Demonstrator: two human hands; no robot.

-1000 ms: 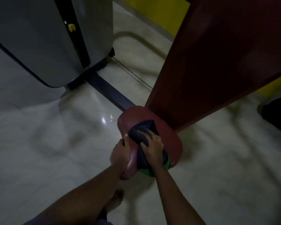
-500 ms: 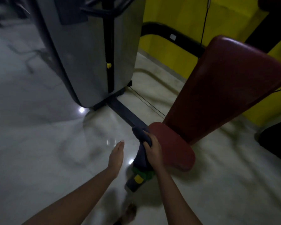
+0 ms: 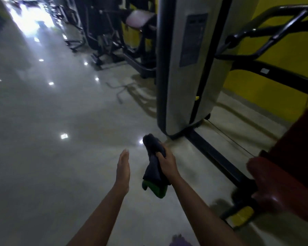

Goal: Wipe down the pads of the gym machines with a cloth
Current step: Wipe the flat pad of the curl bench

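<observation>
My right hand [image 3: 167,167] grips a dark blue cloth [image 3: 154,162] with a green corner hanging below, held in the air over the floor. My left hand [image 3: 123,172] hangs beside it with straight fingers, holding nothing and about a hand's width to the left of the cloth. The dark red seat pad [image 3: 281,189] of the machine lies at the right edge, with its red back pad [image 3: 302,150] rising above it. Both hands are off the pads. Farther back stands another machine with a pale pink pad [image 3: 140,19].
A tall grey weight-stack housing [image 3: 185,68] stands just ahead, its black base bar [image 3: 217,157] running along the floor toward the seat. Black handle arms [image 3: 267,32] reach out before a yellow wall [image 3: 283,64]. Glossy pale floor [image 3: 52,139] stretches left, with more machines along the aisle.
My right hand lifted the cloth off the red seat pad and moved left of it. My left hand let go of the pad's edge and opened. The view swung up toward the aisle.
</observation>
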